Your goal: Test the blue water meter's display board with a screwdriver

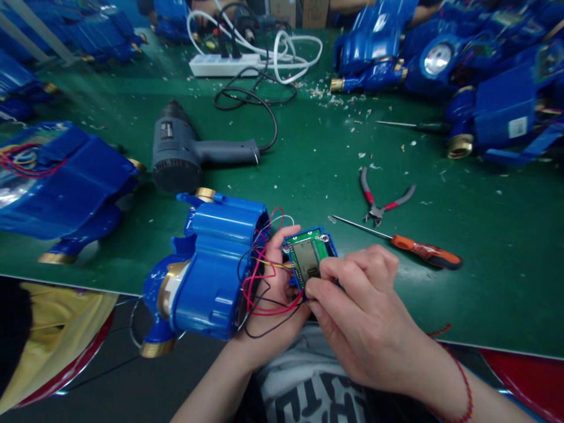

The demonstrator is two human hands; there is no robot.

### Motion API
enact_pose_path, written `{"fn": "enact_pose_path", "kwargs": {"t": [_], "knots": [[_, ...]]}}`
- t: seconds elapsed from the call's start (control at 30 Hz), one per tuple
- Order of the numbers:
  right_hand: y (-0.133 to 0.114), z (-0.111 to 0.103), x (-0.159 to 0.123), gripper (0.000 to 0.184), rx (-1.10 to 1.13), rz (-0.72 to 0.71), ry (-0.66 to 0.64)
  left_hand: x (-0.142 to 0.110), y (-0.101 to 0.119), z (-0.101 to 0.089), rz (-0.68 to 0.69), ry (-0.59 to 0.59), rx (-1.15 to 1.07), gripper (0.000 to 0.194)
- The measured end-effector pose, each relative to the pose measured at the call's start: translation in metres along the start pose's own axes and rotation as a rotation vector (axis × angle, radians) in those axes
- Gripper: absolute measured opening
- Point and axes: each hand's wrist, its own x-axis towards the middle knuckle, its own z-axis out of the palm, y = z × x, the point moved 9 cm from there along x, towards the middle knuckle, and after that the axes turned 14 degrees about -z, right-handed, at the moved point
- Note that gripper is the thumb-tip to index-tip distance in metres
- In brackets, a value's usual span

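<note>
A blue water meter body (207, 270) with brass fittings hangs over the near table edge, joined by red, black and yellow wires (259, 282) to a small green circuit board with a grey display (308, 255) in a blue frame. My left hand (275, 276) cups the board from below, fingers curled round it. My right hand (356, 305) pinches the board's lower edge from the right with thumb and fingers closed.
On the green table (308, 147) lie an orange-handled screwdriver (423, 251), side cutters (381, 202), a dark heat gun (185, 153), a white power strip (224, 64) with cables, and scraps. More blue meters (66, 176) stand at the left and at the far right (484, 76).
</note>
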Motion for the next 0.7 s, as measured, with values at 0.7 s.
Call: {"fn": "enact_pose_path", "kwargs": {"t": [0.7], "knots": [[0.051, -0.005, -0.048, 0.027, 0.331, 0.344, 0.305, -0.004, 0.006, -0.004, 0.109, 0.086, -0.077, 0.074]]}}
